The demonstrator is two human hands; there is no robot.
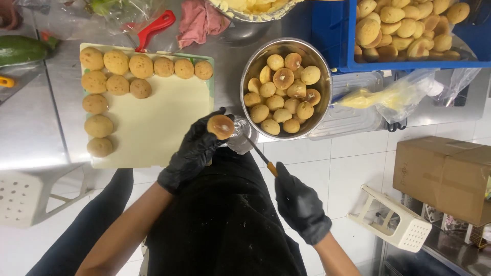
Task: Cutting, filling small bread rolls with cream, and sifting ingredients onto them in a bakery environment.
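My left hand (192, 153), in a black glove, holds a small round golden bun (221, 126) over the table edge. My right hand (300, 207), also gloved in black, grips a thin tool with an orange handle (261, 155); its metal tip reaches toward the bun and a small shiny metal cup (240, 139). A steel bowl (254, 60) full of the same buns stands just beyond. On a pale cutting board (158, 122) to the left, several buns (141, 66) lie in a row along the far and left edges.
A blue crate (332, 36) of buns sits at the far right, with a clear piping bag (394, 94) of yellow filling below it. A red-handled tool (153, 28), pink cloth (197, 20), white stools (396, 220) and a cardboard box (445, 174) are around.
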